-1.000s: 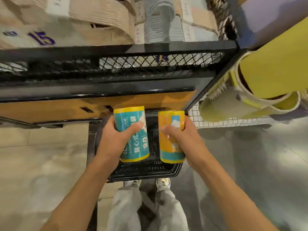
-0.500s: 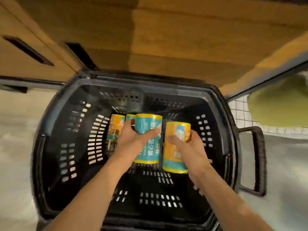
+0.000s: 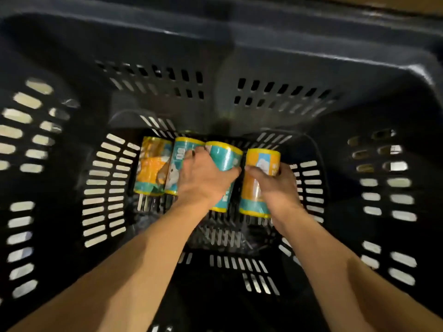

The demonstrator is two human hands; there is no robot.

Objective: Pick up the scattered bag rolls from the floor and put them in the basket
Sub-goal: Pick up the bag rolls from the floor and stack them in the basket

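With two rolls [image 3: 155,168] already lying at centre of the basket [image 3: 215,75] floor, left hand [image 3: 203,178] fingers grip a teal roll [image 3: 225,156], right hand [image 3: 278,188] fingers an orange roll [image 3: 261,161], release pending; floor outside unseen.

Basket [image 3: 282,68] floor's near half seemingly free.

4 teal/orange bag rolls [image 3: 153,168], side-by-side, black basket [image 3: 43,178]

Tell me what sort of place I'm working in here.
Probably a shop or stockroom, though little shows. The view looks into a black slotted shopping basket holding packaged bag rolls, with pale floor visible through its slots.
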